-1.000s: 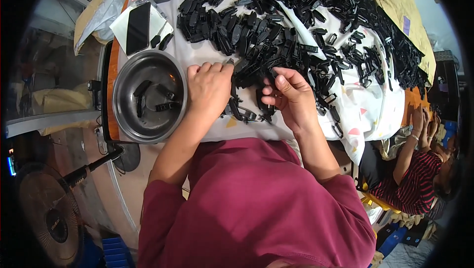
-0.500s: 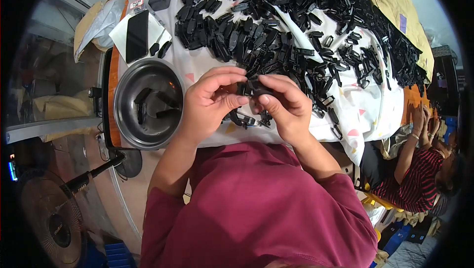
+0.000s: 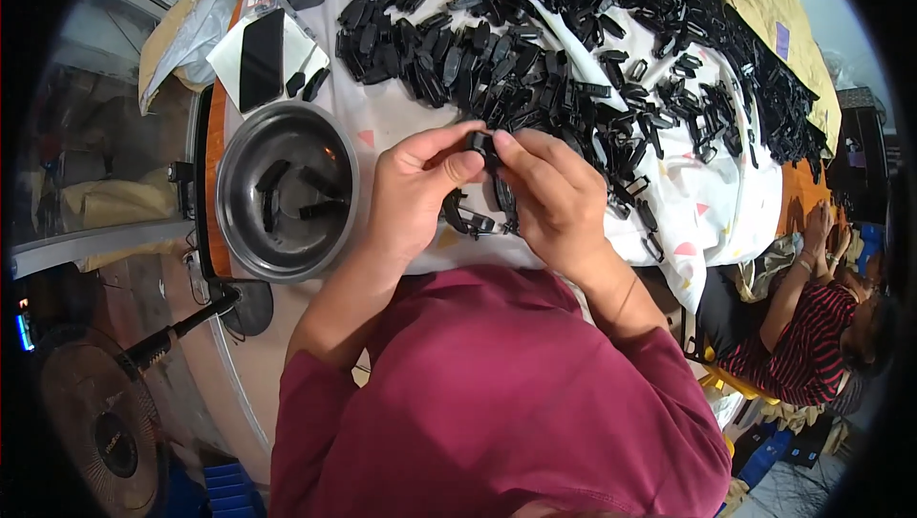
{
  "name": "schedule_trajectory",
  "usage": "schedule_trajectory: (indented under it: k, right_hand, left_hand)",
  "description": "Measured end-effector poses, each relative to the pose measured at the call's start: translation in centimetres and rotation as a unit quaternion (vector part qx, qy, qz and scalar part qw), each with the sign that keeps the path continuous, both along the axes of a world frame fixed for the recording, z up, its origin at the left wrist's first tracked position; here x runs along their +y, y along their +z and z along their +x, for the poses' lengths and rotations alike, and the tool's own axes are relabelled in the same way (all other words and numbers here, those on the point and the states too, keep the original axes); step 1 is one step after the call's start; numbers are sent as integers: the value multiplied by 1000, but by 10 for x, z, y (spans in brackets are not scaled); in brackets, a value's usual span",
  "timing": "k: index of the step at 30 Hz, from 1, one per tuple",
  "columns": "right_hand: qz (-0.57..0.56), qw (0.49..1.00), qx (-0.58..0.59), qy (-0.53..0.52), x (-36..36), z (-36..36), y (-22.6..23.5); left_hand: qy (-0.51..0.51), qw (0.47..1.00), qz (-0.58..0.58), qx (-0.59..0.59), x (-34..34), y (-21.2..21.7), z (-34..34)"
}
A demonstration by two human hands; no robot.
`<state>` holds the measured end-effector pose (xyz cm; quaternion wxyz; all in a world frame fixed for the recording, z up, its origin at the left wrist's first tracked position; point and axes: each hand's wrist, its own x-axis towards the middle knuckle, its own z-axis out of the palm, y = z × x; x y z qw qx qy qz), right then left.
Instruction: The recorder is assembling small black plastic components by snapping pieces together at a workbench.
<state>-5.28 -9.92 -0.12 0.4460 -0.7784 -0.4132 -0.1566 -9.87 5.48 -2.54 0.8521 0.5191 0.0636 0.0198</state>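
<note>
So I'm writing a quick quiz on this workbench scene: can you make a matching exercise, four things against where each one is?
Things:
1. small black part
2. metal bowl
3. dark phone
4. floor fan

Places:
a. lower left, beside the table
b. pinched between left hand and right hand
c. on white paper above the bowl
d. left of the hands, a few black parts inside

Pairs: 1-b, 2-d, 3-c, 4-a

Glossy black plastic parts (image 3: 535,69) on soft white patterned cloth (image 3: 726,184); shiny smooth metal bowl (image 3: 287,190).
</note>
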Motion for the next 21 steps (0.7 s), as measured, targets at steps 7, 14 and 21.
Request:
schedule_trajectory:
  k: [7, 14, 21]
  right_hand:
    - [117, 934, 338, 10, 18, -15, -9]
    - [-98, 939, 327, 29, 17, -28, -20]
    - [-271, 962, 2, -37, 17, -32, -59]
  left_hand:
    - [42, 997, -58, -40, 8, 8, -3]
    - [95, 952, 291, 28, 19, -3, -32]
    - [-9, 680, 725, 110, -1, -12, -47]
